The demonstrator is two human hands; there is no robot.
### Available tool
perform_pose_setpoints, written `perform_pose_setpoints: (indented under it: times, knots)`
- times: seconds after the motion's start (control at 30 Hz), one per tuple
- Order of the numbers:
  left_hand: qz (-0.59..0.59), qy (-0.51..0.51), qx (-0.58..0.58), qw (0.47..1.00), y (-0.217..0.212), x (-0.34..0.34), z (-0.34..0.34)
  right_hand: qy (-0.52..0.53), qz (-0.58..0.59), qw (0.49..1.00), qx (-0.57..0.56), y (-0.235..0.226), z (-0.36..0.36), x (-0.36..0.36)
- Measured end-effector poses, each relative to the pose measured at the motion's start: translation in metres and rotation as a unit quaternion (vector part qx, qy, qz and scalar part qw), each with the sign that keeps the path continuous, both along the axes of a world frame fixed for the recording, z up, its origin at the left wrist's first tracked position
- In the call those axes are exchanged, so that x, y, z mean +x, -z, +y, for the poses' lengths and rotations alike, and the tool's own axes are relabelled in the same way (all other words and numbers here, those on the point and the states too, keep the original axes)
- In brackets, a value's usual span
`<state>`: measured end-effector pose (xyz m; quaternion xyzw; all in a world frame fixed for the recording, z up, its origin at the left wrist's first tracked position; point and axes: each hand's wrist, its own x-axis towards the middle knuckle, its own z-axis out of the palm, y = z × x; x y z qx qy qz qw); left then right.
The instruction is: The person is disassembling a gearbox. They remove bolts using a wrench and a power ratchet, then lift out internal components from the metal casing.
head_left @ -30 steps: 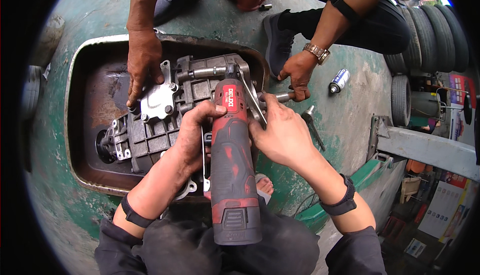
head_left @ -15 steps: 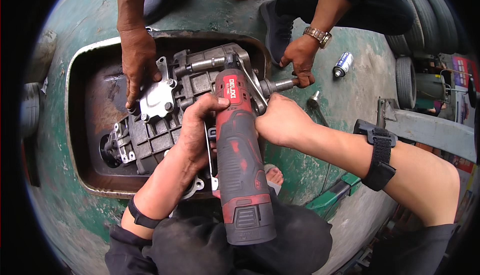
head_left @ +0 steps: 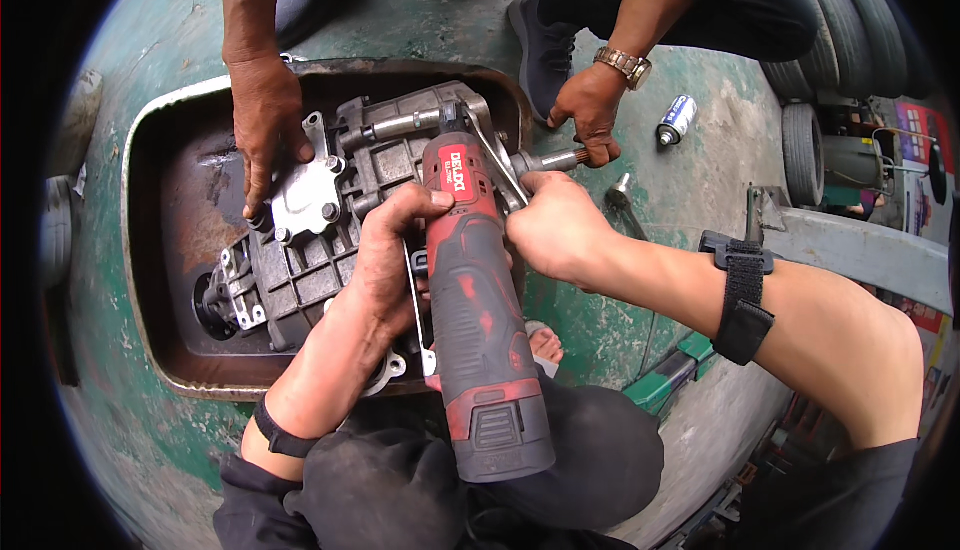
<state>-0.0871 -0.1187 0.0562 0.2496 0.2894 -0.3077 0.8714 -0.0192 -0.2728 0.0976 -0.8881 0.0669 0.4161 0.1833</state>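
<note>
A grey metal gearbox lies in a rusty metal tray. A red cordless power tool stands with its head down on the gearbox's top end. My left hand wraps around the tool's neck from the left. My right hand is closed on the lower end of a silver spanner that runs up beside the tool's head. A co-worker's hand presses on the gearbox cover. The co-worker's other hand holds the steel shaft sticking out on the right.
The tray rests on a worn green surface. A small spray can and a loose bolt-like tool lie right of the shaft. Stacked tyres and a grey metal frame stand at the right. The co-worker's shoes are at the top.
My right forearm has swung out to the right and the view has come closer. Both my hands stay on the tool and spanner, and the co-worker's hands keep their hold.
</note>
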Motion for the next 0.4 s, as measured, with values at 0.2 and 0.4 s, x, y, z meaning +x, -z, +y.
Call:
perform_pose_setpoints:
  times: [0.2,0.4]
  knots:
    - [0.017,-0.017,-0.014,1.000,-0.003,-0.001,-0.002,0.021,-0.034,0.998,0.049,0.011,-0.008,-0.003]
    - [0.019,-0.021,-0.060,0.998,-0.001,-0.001,0.002,0.017,-0.037,0.994,0.100,0.021,-0.017,-0.004]
